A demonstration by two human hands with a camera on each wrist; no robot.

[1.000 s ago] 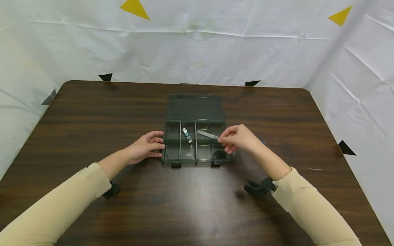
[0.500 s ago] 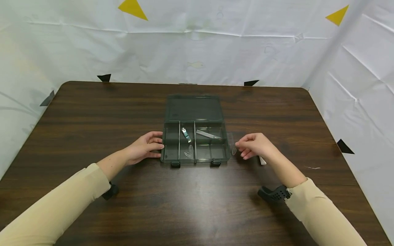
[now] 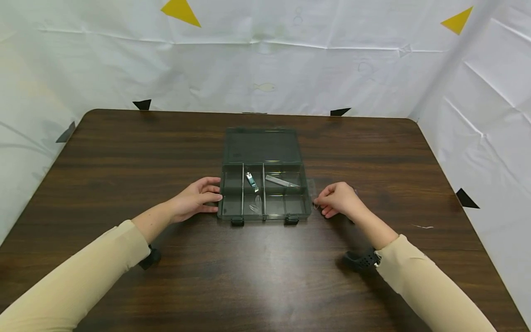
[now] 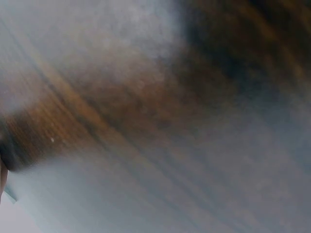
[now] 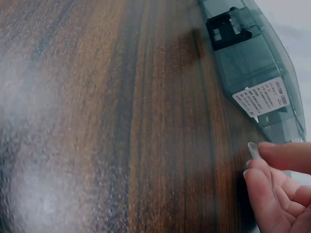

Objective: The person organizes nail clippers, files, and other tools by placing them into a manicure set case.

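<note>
A smoky transparent organiser box (image 3: 265,215) lies open on the dark wooden table (image 3: 124,152), its lid (image 3: 262,146) flat behind it. Inside are a nail clipper (image 3: 250,180), a flat grey file (image 3: 281,181) and small clear oval pieces (image 3: 256,204). My left hand (image 3: 199,196) rests with relaxed fingers against the box's left wall. My right hand (image 3: 338,199) is just right of the box, fingers curled, pinching a small clear oval piece (image 5: 251,148) at the tabletop. The right wrist view shows the box's side (image 5: 252,63) with a white label (image 5: 262,96). The left wrist view is a blur of wood.
White sheeting with black and yellow triangles walls in the table on three sides. A small white scrap (image 3: 423,227) lies on the table at the far right. Black camera mounts sit at both wrists (image 3: 360,259).
My right hand let go of the grey file in the back right compartment, drew out to the right of the box, and now pinches a clear piece beside it. The left hand stayed put.
</note>
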